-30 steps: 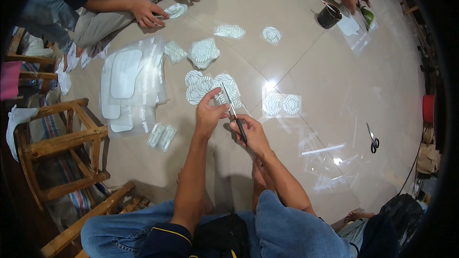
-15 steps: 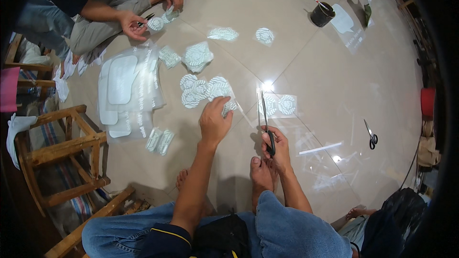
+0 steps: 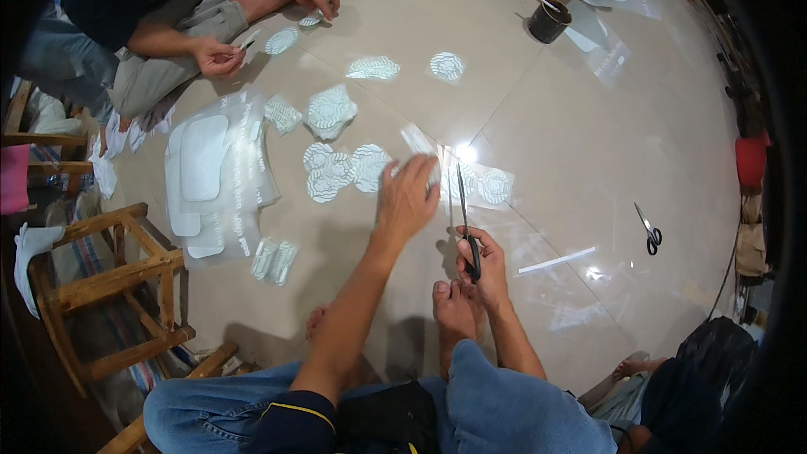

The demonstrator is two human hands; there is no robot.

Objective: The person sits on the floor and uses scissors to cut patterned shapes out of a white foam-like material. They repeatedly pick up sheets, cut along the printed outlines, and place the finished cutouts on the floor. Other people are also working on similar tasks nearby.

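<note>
Head view: the person's blue jeans (image 3: 521,403) fill the bottom of the frame, a bare foot (image 3: 456,315) just above them. Right of centre, the right hand (image 3: 487,266) has its fingers clamped on the black handles of scissors (image 3: 473,255), whose blades stand apart and point up the frame. At the centre, the left hand (image 3: 408,193) is blurred; a pale patterned piece (image 3: 434,173) shows beside its fingers, and I cannot tell whether they grip it. A white strip (image 3: 556,260) and a second pair of scissors (image 3: 648,229) lie at the right; two small bundles (image 3: 274,261) lie left of centre. Just past the blades is a clear patterned sheet (image 3: 496,187); left of the left hand, overlapping patterned cutouts (image 3: 329,175). At the left, clear sheets (image 3: 203,158) with pale blank shapes carry whitish lettering along their edges. Beyond lies a patterned stack (image 3: 331,112). In the upper right, another lettered sheet (image 3: 609,59) lies near a dark cup (image 3: 549,23). In the upper left, a co-worker's dark shirt (image 3: 126,4) bears yellow and paler lettering.
</note>
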